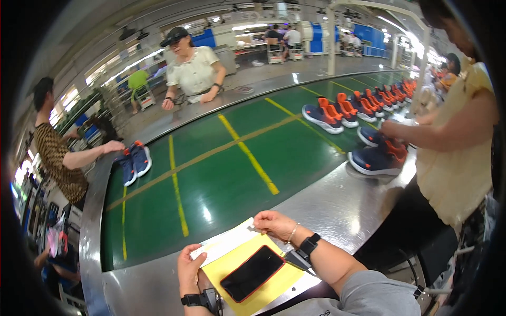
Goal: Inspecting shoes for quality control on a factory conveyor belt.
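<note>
A white strip of paper (227,244) lies slanting over the top of a yellow sheet (247,253) at the front edge of the metal table. My left hand (191,266) grips the strip's left end between thumb and fingers. At the opposite end my right hand (275,225) is closed, its fingertips pinching the strip's upper right corner; a small greyish bit shows there, too small to name. On the yellow sheet, between my forearms, rests a smartphone (253,274) with a dark screen and a red edge. Both my wrists wear black straps with small devices.
A green conveyor belt (226,174) with yellow lines runs beyond the metal edge (316,203). Navy and orange sneakers (322,117) stand in a row at the right. A person (453,131) there handles a pair (377,160). Another (60,147) touches sneakers (138,160) at left; one (192,73) stands opposite.
</note>
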`<state>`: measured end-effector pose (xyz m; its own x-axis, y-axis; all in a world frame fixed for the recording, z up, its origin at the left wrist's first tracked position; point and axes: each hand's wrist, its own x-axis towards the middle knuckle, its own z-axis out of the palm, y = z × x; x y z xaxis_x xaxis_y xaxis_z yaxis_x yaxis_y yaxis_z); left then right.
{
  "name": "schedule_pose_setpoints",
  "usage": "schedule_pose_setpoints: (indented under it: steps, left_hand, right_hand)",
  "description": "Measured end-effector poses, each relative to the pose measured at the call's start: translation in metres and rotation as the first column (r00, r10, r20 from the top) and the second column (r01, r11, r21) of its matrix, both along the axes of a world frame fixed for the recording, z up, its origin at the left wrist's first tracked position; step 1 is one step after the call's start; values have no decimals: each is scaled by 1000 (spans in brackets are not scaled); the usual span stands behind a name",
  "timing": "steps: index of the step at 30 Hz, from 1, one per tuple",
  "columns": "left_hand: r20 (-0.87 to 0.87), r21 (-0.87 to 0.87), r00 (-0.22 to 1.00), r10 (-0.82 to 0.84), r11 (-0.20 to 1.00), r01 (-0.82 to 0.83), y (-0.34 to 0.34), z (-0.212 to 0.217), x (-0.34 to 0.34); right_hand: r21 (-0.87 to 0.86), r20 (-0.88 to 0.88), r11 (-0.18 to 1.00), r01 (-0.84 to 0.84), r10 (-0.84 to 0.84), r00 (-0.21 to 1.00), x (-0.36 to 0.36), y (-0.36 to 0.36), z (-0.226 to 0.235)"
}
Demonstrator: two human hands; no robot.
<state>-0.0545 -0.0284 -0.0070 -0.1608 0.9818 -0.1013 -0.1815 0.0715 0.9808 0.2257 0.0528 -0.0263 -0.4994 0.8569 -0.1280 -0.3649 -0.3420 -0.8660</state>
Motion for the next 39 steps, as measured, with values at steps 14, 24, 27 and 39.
schedule_pose_setpoints:
  steps: [14,24,27,39]
  left_hand:
    - [115,-74,993,-33,996,41,-8,17,-2]
    - [48,-35,994,-101,994,102,0,-4,-4]
    - [76,-43,993,-95,994,99,-3,-5,-6]
    - [39,-31,992,-117,993,118,0,-2,-5]
  right_hand:
    - [-60,-56,998,16,-19,998,-9,-3,5]
    - [13,3,996,83,-83,997,-5,-11,12]
    - [-1,-5,997,82,-82,997,-7,-10,10]
    - [28,23,996,84,-84,996,-5,-7,11]
